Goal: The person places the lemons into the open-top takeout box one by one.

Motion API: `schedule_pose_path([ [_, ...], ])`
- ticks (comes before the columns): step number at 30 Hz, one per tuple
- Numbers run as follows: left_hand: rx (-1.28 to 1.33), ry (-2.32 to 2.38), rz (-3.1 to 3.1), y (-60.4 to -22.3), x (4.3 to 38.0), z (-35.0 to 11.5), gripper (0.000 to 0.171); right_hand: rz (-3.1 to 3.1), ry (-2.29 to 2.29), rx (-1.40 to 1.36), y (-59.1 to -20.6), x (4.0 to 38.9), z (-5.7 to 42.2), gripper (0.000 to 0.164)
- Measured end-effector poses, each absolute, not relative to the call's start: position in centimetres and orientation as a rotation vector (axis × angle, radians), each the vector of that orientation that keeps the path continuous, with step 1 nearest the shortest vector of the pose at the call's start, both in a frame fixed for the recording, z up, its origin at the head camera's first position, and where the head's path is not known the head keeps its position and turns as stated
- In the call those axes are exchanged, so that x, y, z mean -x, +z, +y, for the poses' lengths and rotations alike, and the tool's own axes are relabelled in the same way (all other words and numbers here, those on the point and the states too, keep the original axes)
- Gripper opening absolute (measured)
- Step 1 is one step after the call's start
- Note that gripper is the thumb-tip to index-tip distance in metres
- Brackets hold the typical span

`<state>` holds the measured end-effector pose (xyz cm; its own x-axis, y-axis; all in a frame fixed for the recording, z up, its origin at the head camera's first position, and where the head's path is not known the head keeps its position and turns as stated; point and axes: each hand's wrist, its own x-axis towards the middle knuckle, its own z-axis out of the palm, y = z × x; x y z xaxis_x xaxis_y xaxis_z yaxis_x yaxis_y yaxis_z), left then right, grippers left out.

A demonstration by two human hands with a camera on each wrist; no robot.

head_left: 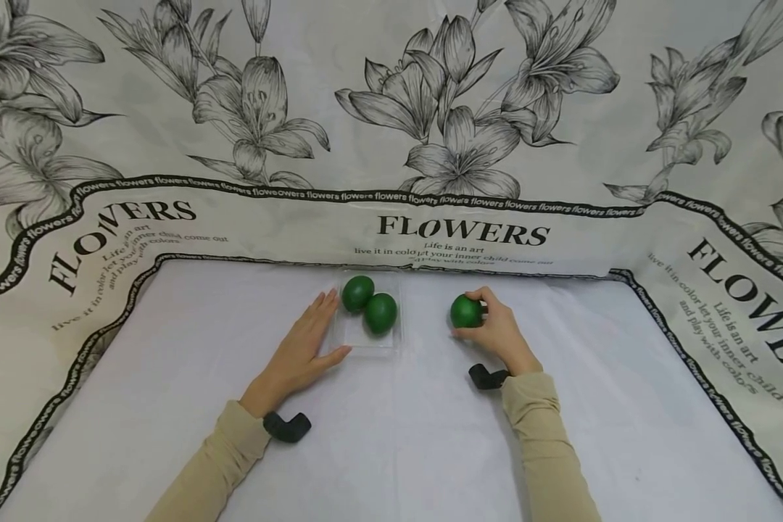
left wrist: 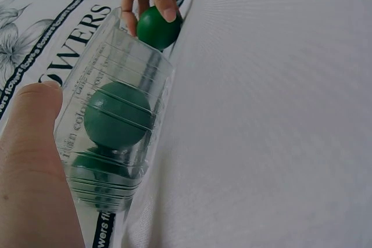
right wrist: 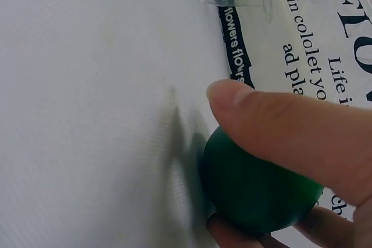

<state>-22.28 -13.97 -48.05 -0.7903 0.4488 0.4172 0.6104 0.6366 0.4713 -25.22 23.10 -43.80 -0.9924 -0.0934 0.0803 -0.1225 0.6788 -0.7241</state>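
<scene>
A clear plastic container (head_left: 369, 342) stands near the back middle of the white cloth. Two smooth green balls lie in it, one ball (head_left: 357, 293) at the back left and another ball (head_left: 381, 314) touching or close to it. My left hand (head_left: 296, 357) rests along the container's left side, fingers straight and thumb by the front corner. To the right of the container, my right hand (head_left: 497, 333) grips a third green ball (head_left: 465, 312) between thumb and fingers. The right wrist view shows the thumb over this ball (right wrist: 256, 184), with fingertips partly hidden beneath it.
White cloth (head_left: 391, 449) covers the work surface. Behind it rises a flower-printed sheet (head_left: 287, 225) with black lettering, which also borders the left and right sides. Black curved pieces (head_left: 287, 428) sit at both wrists, by the tan sleeves (head_left: 548, 435).
</scene>
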Motion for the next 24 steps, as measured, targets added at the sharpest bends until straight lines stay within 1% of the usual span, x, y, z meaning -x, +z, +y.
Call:
schedule_pose_path([
  [12, 0.857, -0.878, -2.595, -47.9, 22.2, -14.0, 0.083, -2.776, 1.275, -0.177, -43.9, 25.2, 23.0, 0.068],
  [16, 0.869, -0.886, -2.585, -47.9, 22.2, -13.9, 0.082, -2.768, 1.303, -0.150, -43.4, 25.4, 22.8, 0.069],
  [24, 0.845, -0.880, -2.608, -48.1, 22.2, -13.8, 0.084, -2.721, 1.324, -0.211, -41.4, 25.8, 21.2, 0.069],
])
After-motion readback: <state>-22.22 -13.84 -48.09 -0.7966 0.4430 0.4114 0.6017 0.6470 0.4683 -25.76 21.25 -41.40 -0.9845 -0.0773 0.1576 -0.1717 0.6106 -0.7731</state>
